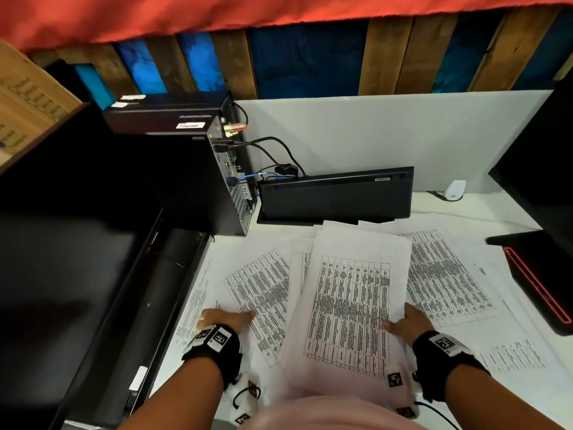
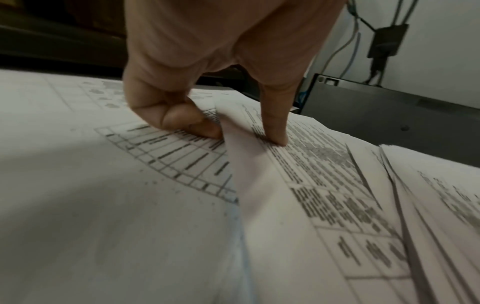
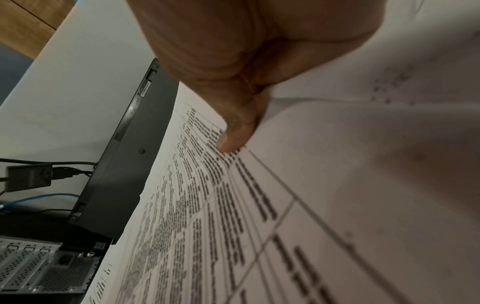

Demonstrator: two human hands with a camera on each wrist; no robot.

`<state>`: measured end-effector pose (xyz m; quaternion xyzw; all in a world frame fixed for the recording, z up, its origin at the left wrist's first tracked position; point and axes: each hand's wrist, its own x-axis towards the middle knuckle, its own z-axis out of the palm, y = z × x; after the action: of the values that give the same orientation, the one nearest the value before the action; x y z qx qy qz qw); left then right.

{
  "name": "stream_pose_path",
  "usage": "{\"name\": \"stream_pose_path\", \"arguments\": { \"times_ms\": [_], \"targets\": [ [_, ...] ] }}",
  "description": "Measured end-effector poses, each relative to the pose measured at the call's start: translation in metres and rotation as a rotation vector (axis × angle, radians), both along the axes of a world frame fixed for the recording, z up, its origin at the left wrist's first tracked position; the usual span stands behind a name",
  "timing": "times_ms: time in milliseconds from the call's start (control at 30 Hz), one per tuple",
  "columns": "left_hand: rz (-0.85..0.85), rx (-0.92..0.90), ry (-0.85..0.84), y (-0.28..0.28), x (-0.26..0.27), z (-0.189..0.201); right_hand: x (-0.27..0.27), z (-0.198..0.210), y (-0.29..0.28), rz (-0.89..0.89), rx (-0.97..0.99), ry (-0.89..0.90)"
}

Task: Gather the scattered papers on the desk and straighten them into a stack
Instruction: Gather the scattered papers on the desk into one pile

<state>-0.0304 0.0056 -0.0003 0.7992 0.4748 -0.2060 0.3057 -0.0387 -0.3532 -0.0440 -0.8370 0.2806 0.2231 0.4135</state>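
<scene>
Several printed sheets (image 1: 446,274) cover the white desk (image 1: 483,209) under and around my hands, all carrying dense tables, lying at different angles and overlapping. Between my hands sits the gathered bundle of papers (image 1: 347,308), raised at its near end toward me and fanned unevenly at its far edge.

My right hand (image 1: 406,322) grips that bundle at its right edge: the thumb (image 3: 233,131) presses on the top page, while the other fingers are hidden beneath, so I cannot tell how they lie. My left hand (image 1: 224,318) is well apart from it, on a loose sheet to the left of the bundle. There my thumb (image 2: 275,123) pushes down on top and a curled finger (image 2: 179,119) tucks under the lifted edge, pinching the sheet so that it buckles upward.

Beyond my right hand, more sheets spread flat toward a monitor base (image 1: 539,274) with a red line. Left of my left hand the desk ends at a dark edge (image 1: 173,293). Farther ahead, past the bundle's far edge, a black keyboard (image 1: 335,193) stands tilted against the pale partition (image 1: 387,135), touching the papers' far ends, with a computer tower (image 1: 198,178) and its cables (image 1: 273,150) to its left. A white mouse (image 1: 455,189) lies farther right.
</scene>
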Motion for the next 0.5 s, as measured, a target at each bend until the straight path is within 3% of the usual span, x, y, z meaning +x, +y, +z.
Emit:
{"name": "stream_pose_path", "arguments": {
  "times_ms": [133, 233, 367, 433, 500],
  "targets": [
    [-0.205, 0.149, 0.028, -0.003, -0.006, 0.005, 0.0, 0.001, 0.001, 0.023, -0.035, 0.007],
    [-0.338, 0.14, -0.011, -0.011, -0.01, 0.004, 0.0, 0.002, 0.002, 0.013, -0.029, -0.013],
    [-0.226, -0.163, -0.268, -0.018, -0.006, -0.011, 0.0, 0.002, 0.003, 0.018, -0.036, -0.018],
    [-0.19, -0.244, -0.309, -0.026, -0.004, -0.011, 0.0, 0.0, 0.003, 0.005, -0.022, -0.026],
    [-0.202, -0.205, -0.256, -0.034, -0.002, -0.011, -0.001, -0.001, 0.002, -0.01, -0.007, -0.03]
  ]
}}
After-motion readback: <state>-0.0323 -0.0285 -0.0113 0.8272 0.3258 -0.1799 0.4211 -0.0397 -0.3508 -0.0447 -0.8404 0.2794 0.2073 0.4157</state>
